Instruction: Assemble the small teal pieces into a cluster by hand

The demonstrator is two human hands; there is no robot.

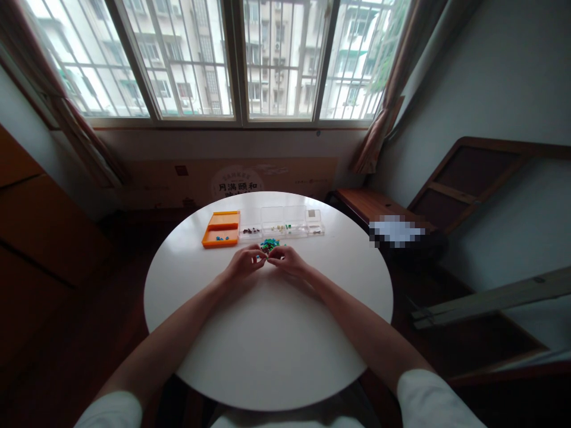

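My left hand point(245, 261) and my right hand point(288, 261) meet at the far half of a round white table point(267, 339), fingertips pinched and nearly touching. Whatever lies between the fingers is too small to make out. Just beyond them sits a heap of tiny green and blue pieces point(269, 244), partly hidden by my fingers. Behind my left hand lies an opened orange box point(220, 242) with a few small blue pieces point(222, 238) in its near part.
Beside the orange box are open clear plastic boxes point(272, 219), holding dark brown pieces point(251, 231), cream pieces point(281, 227) and a few green ones. A brown wooden bench point(372, 202) stands right of the table. A large printed carton point(187, 178) leans under the window.
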